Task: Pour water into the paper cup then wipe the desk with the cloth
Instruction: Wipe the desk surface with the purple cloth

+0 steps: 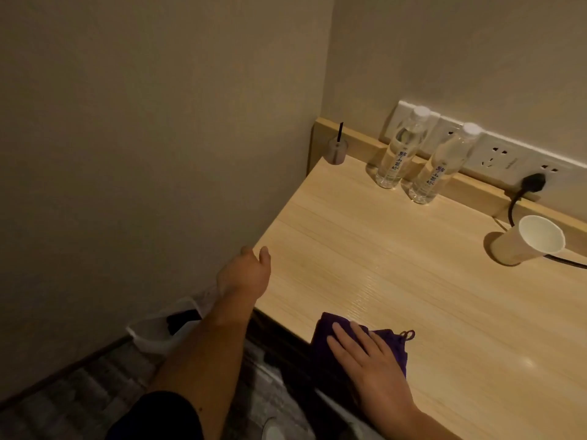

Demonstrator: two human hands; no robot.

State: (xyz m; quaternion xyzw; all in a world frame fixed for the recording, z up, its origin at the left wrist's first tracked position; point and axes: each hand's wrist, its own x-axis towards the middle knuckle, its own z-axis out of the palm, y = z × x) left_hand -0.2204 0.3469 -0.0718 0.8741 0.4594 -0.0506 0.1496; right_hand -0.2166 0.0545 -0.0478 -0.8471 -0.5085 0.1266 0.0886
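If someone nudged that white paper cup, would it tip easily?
Probably. The white paper cup looks thin-walled and its inside shows no obvious water, so it seems light. It is taller than its narrow base, and a black cable lies right beside it, which might snag it.

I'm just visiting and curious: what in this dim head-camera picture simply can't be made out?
- White paper cup: the angle and dim light hide whether it holds water.
- Two clear plastic bottles: label print too small.
- Purple cloth: largely covered by the right hand.
- Black cable: runs off the right edge.
- White bag below: contents dark.
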